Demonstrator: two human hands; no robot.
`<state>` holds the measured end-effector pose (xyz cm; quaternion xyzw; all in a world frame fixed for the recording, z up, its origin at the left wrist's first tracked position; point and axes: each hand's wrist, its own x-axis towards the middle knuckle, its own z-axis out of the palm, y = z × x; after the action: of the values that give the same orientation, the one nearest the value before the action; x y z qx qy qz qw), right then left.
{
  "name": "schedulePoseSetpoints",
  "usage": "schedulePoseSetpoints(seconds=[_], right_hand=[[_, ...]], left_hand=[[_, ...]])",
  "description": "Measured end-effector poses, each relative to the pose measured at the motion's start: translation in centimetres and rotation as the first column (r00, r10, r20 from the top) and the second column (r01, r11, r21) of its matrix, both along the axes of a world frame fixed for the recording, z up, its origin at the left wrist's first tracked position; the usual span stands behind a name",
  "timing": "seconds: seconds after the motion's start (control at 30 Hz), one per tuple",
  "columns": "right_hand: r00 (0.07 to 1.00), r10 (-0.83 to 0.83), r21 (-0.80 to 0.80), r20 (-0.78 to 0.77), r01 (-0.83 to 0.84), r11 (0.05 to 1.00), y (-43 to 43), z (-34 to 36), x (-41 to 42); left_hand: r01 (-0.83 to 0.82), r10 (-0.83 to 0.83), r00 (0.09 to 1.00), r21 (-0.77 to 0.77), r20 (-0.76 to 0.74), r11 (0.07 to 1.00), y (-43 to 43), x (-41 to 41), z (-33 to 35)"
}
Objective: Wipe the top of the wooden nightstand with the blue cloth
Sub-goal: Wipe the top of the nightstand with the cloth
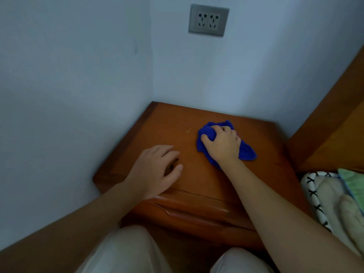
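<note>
The wooden nightstand (163, 123) stands in a room corner, its reddish-brown top facing me. A bunched blue cloth (247, 151) lies on the top, right of centre. My right hand (222, 143) presses down on the cloth with fingers curled into its folds. My left hand (155, 170) rests flat on the top near the front left, fingers apart and holding nothing. A small pale mark (188, 130) shows on the wood left of the cloth.
White walls close in at the left and back, with a grey double socket (208, 19) high on the back wall. A wooden bed frame (334, 123) rises at the right, with bedding (332, 200) below it. The nightstand's drawer front (197, 211) faces my knees.
</note>
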<state>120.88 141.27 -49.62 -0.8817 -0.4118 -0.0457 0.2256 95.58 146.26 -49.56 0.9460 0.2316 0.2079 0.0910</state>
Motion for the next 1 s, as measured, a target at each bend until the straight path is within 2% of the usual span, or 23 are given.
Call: schedulePoseSetpoints(seconds=[0.03, 0.1, 0.17, 0.23, 0.3, 0.37, 0.43, 0.47, 0.53, 0.63, 0.67, 0.7, 0.77, 0.83, 0.9, 0.93, 1.0], right_hand=[[0.999, 0.042, 0.000, 0.011, -0.042, 0.999, 0.1, -0.3, -0.9], [0.971, 0.236, 0.038, 0.026, -0.237, 0.971, -0.3, -0.9, -2.5], [0.884, 0.466, 0.058, 0.015, -0.466, 0.883, -1.1, -1.2, -3.3], [0.808, 0.588, 0.058, -0.016, -0.587, 0.808, -1.1, -0.9, -2.4], [0.849, 0.528, 0.066, -0.026, -0.526, 0.848, 0.4, -0.6, -0.7], [0.951, 0.308, 0.055, -0.015, -0.306, 0.950, 2.7, -0.1, 0.8], [0.990, 0.137, -0.002, 0.017, -0.137, 0.991, 5.2, 0.2, 0.6], [0.990, 0.140, -0.012, 0.031, -0.139, 0.990, 6.3, 0.2, -0.1], [0.954, 0.299, 0.019, 0.029, -0.299, 0.954, 7.4, -0.1, -2.2], [0.752, 0.659, 0.058, 0.003, -0.658, 0.751, 7.2, -0.8, -4.5], [0.697, 0.717, 0.057, -0.019, -0.715, 0.696, 7.4, -0.7, -4.4], [0.682, 0.730, 0.054, -0.037, -0.728, 0.683, 8.0, -0.5, -3.9], [0.779, 0.625, 0.059, -0.040, -0.623, 0.780, 9.6, -0.1, -2.5], [0.926, 0.378, 0.051, -0.015, -0.377, 0.925, 11.4, 0.4, -1.9], [0.984, 0.176, -0.009, 0.001, -0.176, 0.984, 13.1, 0.4, -3.2], [0.985, 0.173, -0.026, 0.005, -0.173, 0.985, 13.7, 0.2, -4.3], [0.926, 0.376, -0.010, 0.030, -0.376, 0.926, 14.2, -0.2, -6.3]], left_hand=[[0.019, -0.019, 1.000, 0.029, -0.019, 0.999, 0.3, -0.5, 0.1], [0.016, -0.013, 0.998, 0.070, -0.056, 0.997, 1.5, -2.1, 0.1], [-0.038, 0.043, 0.997, 0.076, -0.070, 0.996, 2.7, -4.1, -0.2], [-0.087, 0.091, 0.994, 0.071, -0.054, 0.994, 3.4, -5.4, -0.7], [-0.096, 0.098, 0.995, 0.066, -0.020, 0.993, 3.5, -5.8, -1.2], [-0.083, 0.083, 0.997, 0.063, 0.004, 0.995, 3.5, -5.7, -1.5], [-0.070, 0.068, 0.997, 0.072, 0.030, 0.995, 3.6, -5.7, -1.7], [-0.066, 0.063, 0.997, 0.078, 0.041, 0.995, 3.7, -5.8, -1.7], [-0.066, 0.061, 0.997, 0.091, 0.055, 0.994, 3.8, -5.8, -1.9], [-0.061, 0.055, 0.997, 0.096, 0.058, 0.994, 3.9, -5.8, -2.0], [-0.063, 0.058, 0.997, 0.096, 0.057, 0.993, 3.9, -5.8, -2.0], [-0.068, 0.062, 0.996, 0.097, 0.056, 0.993, 3.9, -5.8, -2.0], [-0.066, 0.062, 0.997, 0.093, 0.053, 0.993, 3.8, -5.8, -1.9], [-0.064, 0.060, 0.997, 0.085, 0.051, 0.994, 3.7, -5.8, -1.8], [-0.067, 0.063, 0.997, 0.087, 0.047, 0.994, 3.7, -5.8, -1.8], [-0.067, 0.063, 0.997, 0.088, 0.047, 0.994, 3.7, -5.8, -1.8], [-0.068, 0.064, 0.997, 0.084, 0.048, 0.994, 3.8, -5.8, -1.9]])
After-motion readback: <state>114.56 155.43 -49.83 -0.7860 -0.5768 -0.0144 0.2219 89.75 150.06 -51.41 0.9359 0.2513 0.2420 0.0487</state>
